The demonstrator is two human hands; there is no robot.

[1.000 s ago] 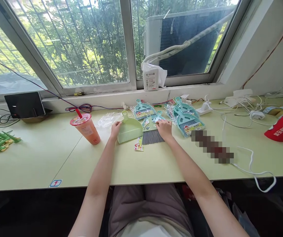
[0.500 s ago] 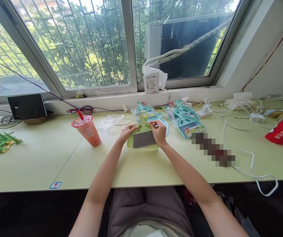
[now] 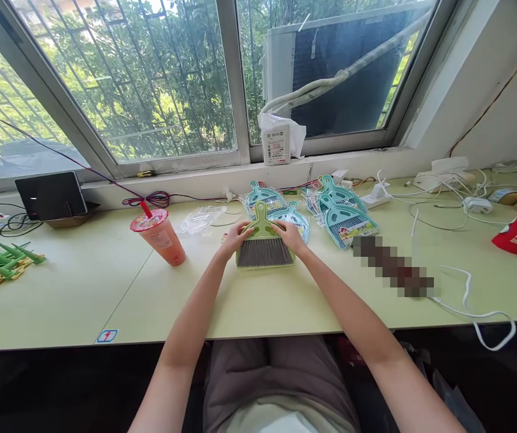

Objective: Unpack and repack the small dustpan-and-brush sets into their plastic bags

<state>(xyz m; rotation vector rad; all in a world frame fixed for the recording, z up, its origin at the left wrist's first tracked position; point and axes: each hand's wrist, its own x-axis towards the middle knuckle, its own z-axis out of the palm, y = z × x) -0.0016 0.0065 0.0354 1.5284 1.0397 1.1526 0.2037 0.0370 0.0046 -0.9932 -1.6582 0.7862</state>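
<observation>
Left hand (image 3: 235, 239) is partly curled round the left side of a green brush (image 3: 263, 230), thumb toward the middle; right hand (image 3: 291, 236) mirrors it on the other side. Both have a hold rather than gaping, though I can't tell what the fingers underneath are doing. The brush sits over a pale green dustpan (image 3: 266, 266), whose lip peeks out below the gray bristles (image 3: 265, 254), right in front of the person, over the table (image 3: 186, 307). Can't tell if the pan actually touches the tabletop.

Looks like thin molded plastic to me, so I'd guess light and fairly stiff — a bit slick, not really fragile. Bristles probably bend easily, so I'd stay off those. Best hold is probably where the hands are, on the shoulders below the handle (image 3: 261, 210), clamping both pieces so they don't slide apart.

Just beyond are bagged teal brush sets (image 3: 293, 219), with more teal packets (image 3: 348, 222) off to the right. Crumpled clear plastic (image 3: 202, 219) lies to the left — then a tilted-looking orange drink (image 3: 162, 239).
</observation>
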